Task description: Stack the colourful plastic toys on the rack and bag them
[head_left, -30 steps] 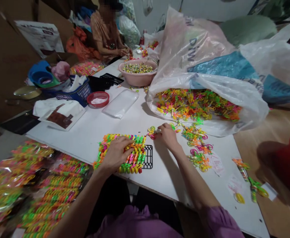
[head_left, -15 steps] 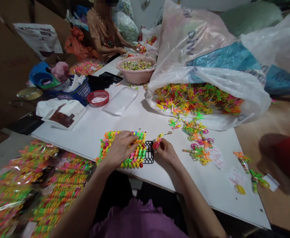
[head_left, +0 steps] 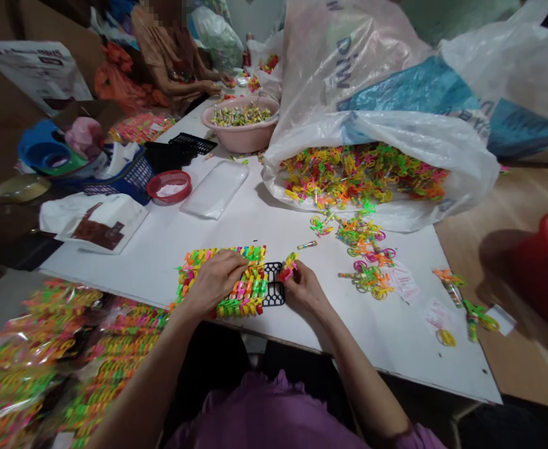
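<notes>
- Black plastic lattice tray (head_left: 274, 282), rectangular, lying flat near the front edge of the white desk (head_left: 264, 227); right end bare, its openwork exposed.
- Multicoloured plastic toys (head_left: 243, 307), small, glossy, in yellow, green, orange, pink and red; packed upright in close rows over the rest of the tray.
- Left hand (head_left: 218, 274), palm down across the rows, fingers together and loosely bent; whether it grips any toy cannot be told.
- Right hand (head_left: 304, 288), just beside the tray's bare end; thumb and fingers pinched on one small yellow-and-pink plastic piece (head_left: 289, 267), partly hidden by the fingers.
- Slim clear tube with patterned contents (head_left: 307, 245), lying loose on the desk beyond the right hand, apart from it.
- Loose heap of bright plastic pieces (head_left: 361, 234), tangled, to the right of the right hand, before the mouth of a large white plastic sack (head_left: 473, 181) full of similar pieces.
- Change, against half a second ago: the tube, then extending from the piece at the right hand, now separate; right hand closer to the tray; left hand as before upon the rows.
</notes>
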`<move>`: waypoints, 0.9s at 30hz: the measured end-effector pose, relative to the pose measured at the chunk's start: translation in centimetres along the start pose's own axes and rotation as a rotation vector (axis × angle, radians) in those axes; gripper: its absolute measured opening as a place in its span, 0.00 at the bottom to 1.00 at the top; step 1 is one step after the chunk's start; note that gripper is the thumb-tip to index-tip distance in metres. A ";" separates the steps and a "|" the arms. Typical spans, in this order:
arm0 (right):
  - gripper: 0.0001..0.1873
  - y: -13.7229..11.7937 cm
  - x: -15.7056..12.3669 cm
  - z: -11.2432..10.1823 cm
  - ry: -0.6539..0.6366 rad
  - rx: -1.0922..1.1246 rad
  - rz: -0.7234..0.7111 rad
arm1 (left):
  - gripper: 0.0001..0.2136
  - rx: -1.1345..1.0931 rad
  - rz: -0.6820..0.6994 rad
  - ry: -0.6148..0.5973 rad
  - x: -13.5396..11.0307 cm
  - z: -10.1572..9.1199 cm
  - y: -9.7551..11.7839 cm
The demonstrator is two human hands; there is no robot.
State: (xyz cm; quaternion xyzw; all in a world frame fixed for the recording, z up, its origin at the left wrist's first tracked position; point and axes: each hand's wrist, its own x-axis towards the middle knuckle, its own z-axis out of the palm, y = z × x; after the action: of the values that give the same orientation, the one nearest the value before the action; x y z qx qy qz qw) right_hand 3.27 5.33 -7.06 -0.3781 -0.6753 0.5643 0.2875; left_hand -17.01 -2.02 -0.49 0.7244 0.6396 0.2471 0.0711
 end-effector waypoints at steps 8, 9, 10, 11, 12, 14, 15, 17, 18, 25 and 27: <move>0.05 1.3 1.9 2.1 0.023 -0.025 -0.040 | 0.09 0.053 0.012 0.079 -0.1 -0.4 0.8; 0.05 1.3 2.0 2.3 0.024 -0.057 -0.056 | 0.09 0.038 0.007 0.106 0.2 -0.6 1.2; 0.05 1.2 2.1 2.3 0.019 -0.095 -0.081 | 0.10 0.020 0.006 0.127 0.6 -0.7 1.6; 0.05 0.9 2.1 2.3 0.010 -0.147 -0.107 | 0.10 0.000 0.007 0.125 1.1 -0.7 2.1; 0.06 0.6 2.1 2.3 -0.006 -0.208 -0.130 | 0.10 -0.018 0.010 0.094 1.6 -0.6 2.6; 0.07 0.0 2.0 2.3 -0.043 -0.335 -0.163 | 0.10 -0.039 0.000 -0.011 2.5 0.0 3.4; 0.08 -0.3 2.0 2.2 -0.058 -0.386 -0.174 | 0.10 -0.043 -0.014 -0.061 2.8 0.5 3.7; 0.08 -0.4 1.9 2.2 -0.071 -0.449 -0.193 | 0.09 -0.046 -0.043 -0.114 3.1 1.2 4.0; 0.08 -0.3 1.9 2.3 -0.068 -0.467 -0.197 | 0.09 -0.046 -0.051 -0.115 3.0 1.5 4.0; 0.08 0.4 2.1 2.2 -0.060 -0.490 -0.210 | 0.12 -0.116 -0.078 -0.053 2.1 1.4 2.9; 0.08 0.3 2.0 2.1 -0.062 -0.492 -0.211 | 0.12 -0.116 -0.097 -0.042 2.0 1.3 2.6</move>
State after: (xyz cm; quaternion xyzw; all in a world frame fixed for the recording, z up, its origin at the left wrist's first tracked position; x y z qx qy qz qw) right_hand 0.47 5.87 -7.82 -0.3468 -0.8362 0.3616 0.2232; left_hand -13.95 -0.26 0.05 0.6923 0.6569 0.2646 0.1384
